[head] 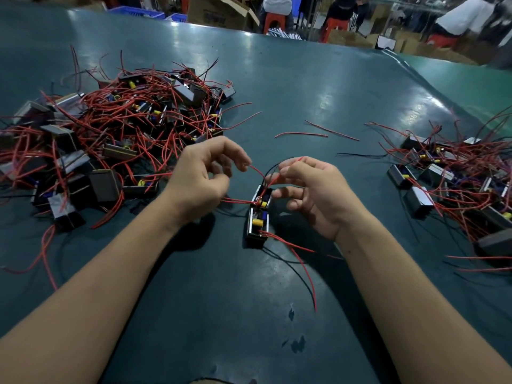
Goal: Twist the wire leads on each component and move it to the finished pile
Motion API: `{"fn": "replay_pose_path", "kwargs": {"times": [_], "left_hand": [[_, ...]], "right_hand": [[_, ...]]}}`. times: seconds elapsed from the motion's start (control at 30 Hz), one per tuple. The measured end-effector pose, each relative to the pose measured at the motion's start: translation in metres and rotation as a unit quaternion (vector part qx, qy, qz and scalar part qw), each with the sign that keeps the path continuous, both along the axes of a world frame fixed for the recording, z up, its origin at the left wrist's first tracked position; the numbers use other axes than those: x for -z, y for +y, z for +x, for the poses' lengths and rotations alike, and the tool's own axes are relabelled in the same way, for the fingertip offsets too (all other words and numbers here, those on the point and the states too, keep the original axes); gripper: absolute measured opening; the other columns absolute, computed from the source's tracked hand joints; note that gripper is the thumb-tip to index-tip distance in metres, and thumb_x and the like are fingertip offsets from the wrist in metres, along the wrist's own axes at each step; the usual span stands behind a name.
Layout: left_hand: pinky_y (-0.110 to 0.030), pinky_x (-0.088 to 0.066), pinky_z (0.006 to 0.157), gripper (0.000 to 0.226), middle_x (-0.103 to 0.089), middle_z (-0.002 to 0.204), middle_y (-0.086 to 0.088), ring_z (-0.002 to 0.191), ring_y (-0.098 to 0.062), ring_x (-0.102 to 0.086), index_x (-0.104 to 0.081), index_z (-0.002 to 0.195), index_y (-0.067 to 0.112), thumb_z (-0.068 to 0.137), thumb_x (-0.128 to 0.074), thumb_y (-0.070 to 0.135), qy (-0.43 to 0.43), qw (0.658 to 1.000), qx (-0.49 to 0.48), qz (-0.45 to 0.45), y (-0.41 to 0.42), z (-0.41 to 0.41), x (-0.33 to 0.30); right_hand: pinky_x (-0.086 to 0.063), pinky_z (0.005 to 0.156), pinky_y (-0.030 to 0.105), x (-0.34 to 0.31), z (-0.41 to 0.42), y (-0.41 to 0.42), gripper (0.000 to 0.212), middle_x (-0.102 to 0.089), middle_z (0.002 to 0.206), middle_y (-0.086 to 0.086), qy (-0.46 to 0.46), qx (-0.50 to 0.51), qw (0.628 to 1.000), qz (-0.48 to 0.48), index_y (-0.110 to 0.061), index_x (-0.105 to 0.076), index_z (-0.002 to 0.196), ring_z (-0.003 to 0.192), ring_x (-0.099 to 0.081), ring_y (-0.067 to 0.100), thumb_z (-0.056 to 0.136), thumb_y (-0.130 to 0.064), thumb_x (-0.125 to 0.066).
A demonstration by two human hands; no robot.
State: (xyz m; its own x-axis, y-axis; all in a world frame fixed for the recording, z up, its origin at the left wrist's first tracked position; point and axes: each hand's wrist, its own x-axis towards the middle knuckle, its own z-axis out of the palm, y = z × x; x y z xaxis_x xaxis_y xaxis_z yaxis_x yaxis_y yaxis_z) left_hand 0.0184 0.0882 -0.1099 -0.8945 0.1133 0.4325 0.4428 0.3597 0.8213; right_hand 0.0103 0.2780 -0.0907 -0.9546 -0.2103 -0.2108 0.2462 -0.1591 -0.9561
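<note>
Two small black-and-silver components with yellow parts (259,216) lie end to end on the green table (304,87), between my hands. My left hand (203,176) pinches a red wire lead (256,170) that rises from the far component. My right hand (310,189) pinches another red lead together with a black one just above that component. More red leads trail from the near component toward me. A big tangled pile of components (105,134) lies at the left. A smaller pile (457,178) lies at the right.
Loose red wire pieces (329,130) and a black one (360,155) lie on the table beyond my hands. Past the far table edge are cardboard boxes (221,12), blue crates (138,12), red stools and seated people.
</note>
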Motion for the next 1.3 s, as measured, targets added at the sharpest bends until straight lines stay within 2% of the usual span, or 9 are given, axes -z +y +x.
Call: {"fn": "replay_pose_path", "kwargs": {"times": [0.13,0.3,0.5,0.57,0.67,0.83,0.97,1.1,1.3], "left_hand": [[-0.037,-0.049,0.065,0.014,-0.069,0.087,0.0,0.076,-0.019,-0.062,-0.074,0.094,0.012,0.081,-0.071,0.011,0.022,0.999,0.043,-0.023,0.01,0.005,0.001],[-0.035,-0.05,0.065,0.011,-0.072,0.077,-0.005,0.067,-0.009,-0.062,-0.074,0.096,0.01,0.086,-0.07,0.012,0.026,0.996,-0.046,0.068,0.014,0.001,0.002],[-0.043,-0.049,0.066,0.013,-0.07,0.074,-0.005,0.068,-0.016,-0.06,-0.074,0.093,0.009,0.085,-0.071,0.019,0.021,0.989,-0.1,0.107,0.014,-0.001,-0.002],[-0.042,-0.051,0.069,0.02,-0.071,0.078,-0.005,0.071,-0.014,-0.063,-0.074,0.094,0.006,0.083,-0.071,0.023,0.015,0.989,-0.098,0.109,0.014,-0.002,-0.001],[-0.047,-0.052,0.074,0.027,-0.074,0.083,-0.009,0.076,-0.035,-0.064,-0.075,0.095,0.007,0.08,-0.071,0.029,0.001,0.989,-0.093,0.116,0.015,-0.002,0.0],[-0.019,-0.051,0.063,0.026,-0.074,0.076,0.004,0.071,-0.008,-0.069,-0.072,0.097,0.007,0.076,-0.075,0.022,-0.024,0.986,-0.073,0.151,0.012,-0.004,-0.001],[-0.016,-0.049,0.059,0.033,-0.074,0.069,0.001,0.061,-0.008,-0.064,-0.064,0.089,0.005,0.066,-0.079,0.023,-0.069,0.967,-0.071,0.234,0.012,-0.006,-0.002],[-0.016,-0.047,0.06,0.024,-0.073,0.068,0.002,0.057,-0.004,-0.059,-0.069,0.074,0.009,0.062,-0.081,0.026,-0.08,0.968,-0.047,0.232,0.017,-0.004,0.0],[-0.021,-0.054,0.078,0.015,-0.075,0.077,0.003,0.077,-0.009,-0.068,-0.074,0.079,0.014,0.066,-0.078,0.021,-0.066,0.978,0.014,0.199,0.026,0.0,0.005]], "right_hand": [[-0.039,0.038,0.016,0.0,0.0,0.002,0.011,-0.072,0.073,0.005,0.008,-0.024,0.999,0.02,-0.012,-0.058,0.087,0.049,-0.063,0.014,0.089,-0.001,-0.056],[-0.038,0.039,0.017,-0.001,-0.002,0.004,0.014,-0.069,0.071,0.006,-0.004,-0.04,0.999,0.003,-0.013,-0.056,0.088,0.048,-0.056,0.013,0.088,-0.001,-0.05],[-0.026,0.042,0.02,-0.003,-0.005,0.008,0.017,-0.046,0.055,-0.001,-0.013,-0.024,0.999,0.02,-0.013,-0.056,0.086,0.042,-0.037,0.01,0.087,-0.006,-0.04],[-0.026,0.044,0.021,-0.003,-0.006,0.008,0.017,-0.048,0.055,-0.002,-0.012,-0.013,0.999,0.032,-0.014,-0.058,0.086,0.043,-0.039,0.01,0.089,-0.008,-0.042],[-0.033,0.041,0.019,-0.003,-0.006,0.008,0.013,-0.058,0.057,-0.003,-0.018,-0.009,0.999,0.034,-0.016,-0.062,0.087,0.044,-0.046,0.009,0.092,-0.017,-0.05],[-0.041,0.042,0.019,0.002,-0.008,0.012,0.009,-0.061,0.069,0.0,0.006,0.028,0.998,0.058,-0.013,-0.067,0.086,0.052,-0.049,0.01,0.093,-0.015,-0.061],[-0.038,0.045,0.013,0.006,-0.009,0.016,0.009,-0.058,0.069,-0.002,0.131,0.101,0.972,0.169,-0.014,-0.07,0.097,0.048,-0.047,0.002,0.087,-0.013,-0.071],[-0.04,0.041,0.018,0.001,-0.006,0.01,0.007,-0.061,0.065,0.003,0.139,0.102,0.983,0.065,-0.01,-0.065,0.099,0.047,-0.055,0.011,0.093,-0.009,-0.063],[-0.051,0.048,0.022,0.003,0.001,-0.001,0.007,-0.068,0.066,0.008,0.164,0.041,0.986,-0.009,-0.007,-0.06,0.096,0.053,-0.063,0.018,0.092,-0.001,-0.06]]}}
